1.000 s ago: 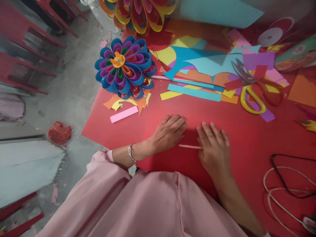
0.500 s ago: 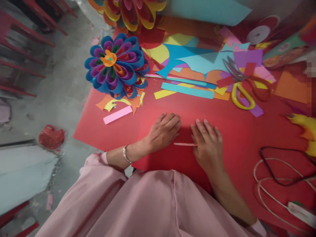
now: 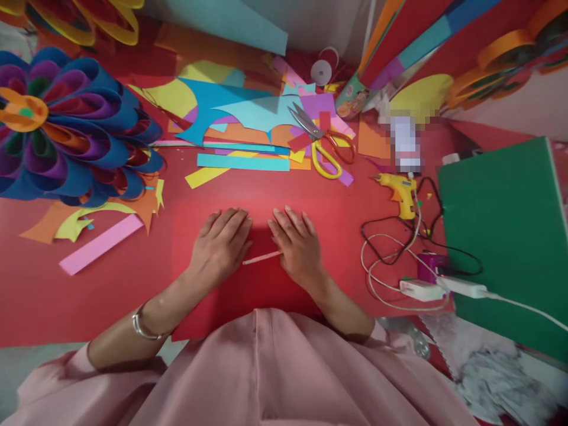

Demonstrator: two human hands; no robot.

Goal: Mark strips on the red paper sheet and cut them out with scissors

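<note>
Both hands lie flat on a red paper sheet (image 3: 208,307) in front of me. My left hand (image 3: 219,245) has its fingers stretched out, palm down on the sheet. My right hand (image 3: 298,244) also lies flat with fingers extended. A thin pink stick (image 3: 261,257), perhaps a pencil, pokes out from under my right hand toward my left hand. How far the right hand holds the stick is hidden.
A blue and purple paper flower (image 3: 66,127) sits at the left. Beyond the hands lie coloured paper scraps (image 3: 242,161) and yellow-handled scissors (image 3: 323,148). At the right are a yellow glue gun (image 3: 402,192), tangled cords (image 3: 399,248) and a green sheet (image 3: 506,231).
The view has swung right, bringing the glue gun and green sheet into sight. Both hands stay flat on the red sheet with the stick between them.
</note>
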